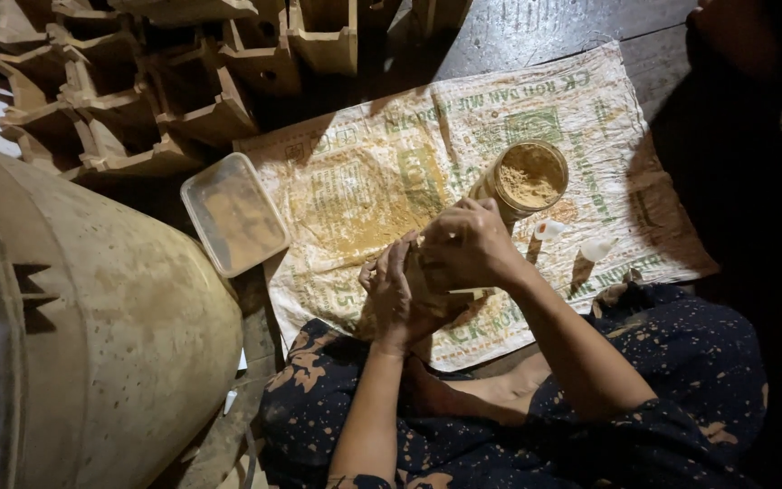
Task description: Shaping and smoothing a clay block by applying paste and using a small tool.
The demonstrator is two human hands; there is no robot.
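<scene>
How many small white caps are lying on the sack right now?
2: one white cap just below the powder jar, another further right on the sack. Hands may hide more.

One jar of powder (530, 177), one plastic tub (233, 214), two small white caps (549, 229), one woven sack (463, 118).

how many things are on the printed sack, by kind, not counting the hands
jar of tan powder: 1
small white caps: 2
wooden piece held by the left hand and right hand: 1
total: 4
The clear plastic tub lies mostly off the sack's edge, so it is left out.
</scene>
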